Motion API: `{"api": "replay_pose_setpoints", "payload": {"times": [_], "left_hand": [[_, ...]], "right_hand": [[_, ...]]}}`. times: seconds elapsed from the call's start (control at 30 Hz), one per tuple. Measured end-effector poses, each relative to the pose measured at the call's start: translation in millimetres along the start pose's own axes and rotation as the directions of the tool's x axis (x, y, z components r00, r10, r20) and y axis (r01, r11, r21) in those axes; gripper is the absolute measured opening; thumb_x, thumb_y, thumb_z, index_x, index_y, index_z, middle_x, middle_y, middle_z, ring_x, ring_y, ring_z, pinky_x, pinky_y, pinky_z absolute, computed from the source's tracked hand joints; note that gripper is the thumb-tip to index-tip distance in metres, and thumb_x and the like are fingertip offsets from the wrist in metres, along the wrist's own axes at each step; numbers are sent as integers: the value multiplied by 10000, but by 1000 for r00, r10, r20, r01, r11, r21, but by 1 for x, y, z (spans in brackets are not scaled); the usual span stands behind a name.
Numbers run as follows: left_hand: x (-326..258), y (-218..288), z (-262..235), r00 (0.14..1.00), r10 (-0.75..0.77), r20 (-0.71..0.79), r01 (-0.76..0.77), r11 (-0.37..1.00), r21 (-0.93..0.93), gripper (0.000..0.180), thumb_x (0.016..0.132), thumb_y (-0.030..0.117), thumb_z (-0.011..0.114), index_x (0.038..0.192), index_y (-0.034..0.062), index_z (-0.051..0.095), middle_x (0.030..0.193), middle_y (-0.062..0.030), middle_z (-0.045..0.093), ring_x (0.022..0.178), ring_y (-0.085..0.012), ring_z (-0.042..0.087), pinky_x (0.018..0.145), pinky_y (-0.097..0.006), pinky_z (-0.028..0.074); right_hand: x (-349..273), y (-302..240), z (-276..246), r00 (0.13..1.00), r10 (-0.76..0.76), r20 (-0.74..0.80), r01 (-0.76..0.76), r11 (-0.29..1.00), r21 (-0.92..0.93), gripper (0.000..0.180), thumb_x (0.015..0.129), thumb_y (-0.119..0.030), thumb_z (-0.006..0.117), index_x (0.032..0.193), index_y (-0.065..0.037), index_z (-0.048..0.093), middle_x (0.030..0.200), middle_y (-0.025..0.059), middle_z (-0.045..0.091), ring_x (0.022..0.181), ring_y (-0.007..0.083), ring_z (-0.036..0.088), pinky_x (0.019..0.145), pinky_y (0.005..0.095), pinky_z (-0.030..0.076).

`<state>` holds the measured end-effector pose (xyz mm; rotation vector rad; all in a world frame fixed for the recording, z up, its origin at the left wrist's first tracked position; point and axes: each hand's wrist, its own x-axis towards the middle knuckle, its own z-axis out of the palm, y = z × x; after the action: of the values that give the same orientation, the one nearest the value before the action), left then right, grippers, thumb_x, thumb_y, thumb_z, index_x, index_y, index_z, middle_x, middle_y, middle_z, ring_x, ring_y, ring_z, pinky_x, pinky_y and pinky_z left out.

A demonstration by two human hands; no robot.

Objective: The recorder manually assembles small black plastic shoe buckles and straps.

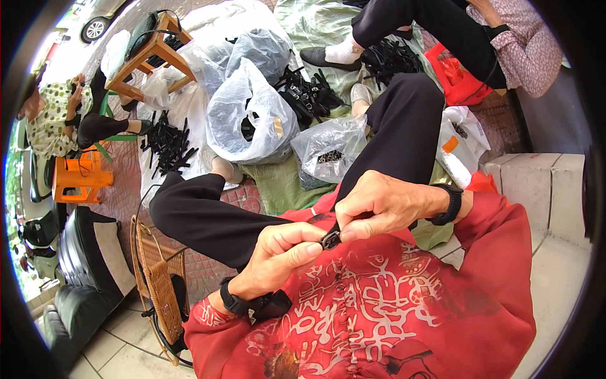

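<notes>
Over our near red shirt (435, 309), our left hand (276, 254) and right hand (385, 203) pinch a small black buckle (330, 240); a loosened fingertip hold could let it slip and fall.

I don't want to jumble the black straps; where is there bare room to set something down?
Bare: the pale ledge bordered by the white bag and red sleeve; green cloth between the large clear bag and small clear bag; tiled floor between wicker chair and black seat. Crowded: the white sheet, with black straps and bags.
</notes>
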<state>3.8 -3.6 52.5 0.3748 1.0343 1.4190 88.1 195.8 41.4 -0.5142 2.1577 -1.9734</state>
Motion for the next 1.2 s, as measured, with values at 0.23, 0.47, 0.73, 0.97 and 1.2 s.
{"api": "replay_pose_setpoints", "payload": {"times": [0.23, 0.47, 0.73, 0.97, 1.2], "left_hand": [[7, -3, -19, 998, -48, -33, 48, 999, -12, 173, 836, 133, 511, 917, -11, 562, 591, 68, 395, 505, -10, 308, 444, -167, 233], [18, -4, -35, 986, 151, -76, -128, 959, 251, 165, 832, 132, 526, 931, 5, 562, 629, 68, 472, 495, 12, 299, 430, -150, 231], [28, -3, -41, 996, 31, -89, -19, 991, 132, 176, 838, 125, 519, 962, 4, 552, 705, 45, 520, 520, 8, 348, 446, -142, 274], [28, -1, -38, 990, -62, -125, 86, 976, 201, 174, 826, 107, 538, 960, -5, 551, 711, 16, 548, 580, -22, 450, 514, -161, 377], [35, -14, -37, 983, 133, -123, -48, 847, 529, 140, 806, 93, 557, 901, -10, 567, 664, -15, 578, 548, -71, 514, 494, -206, 413]], "right_hand": [[6, 10, -1, 995, -30, -94, 17, 990, -139, 194, 762, -156, 581, 653, -14, 505, 499, 80, 433, 434, 164, 416, 430, 294, 319], [1, 28, -12, 920, 87, -382, -106, 994, -28, 183, 742, -162, 613, 832, -17, 550, 742, 41, 550, 663, 101, 488, 586, 238, 385], [10, 30, -9, 934, 241, -266, -236, 970, 49, 286, 757, -222, 601, 958, -25, 550, 776, 37, 564, 696, 92, 497, 613, 236, 406], [13, 40, 11, 894, 385, -229, -264, 866, 425, 185, 799, -198, 573, 819, -15, 551, 664, -2, 532, 575, 45, 492, 504, 185, 406], [11, 37, 14, 876, 421, -234, -328, 878, 349, 165, 783, -172, 580, 755, -14, 540, 598, 2, 526, 484, 56, 474, 447, 204, 372]]}}
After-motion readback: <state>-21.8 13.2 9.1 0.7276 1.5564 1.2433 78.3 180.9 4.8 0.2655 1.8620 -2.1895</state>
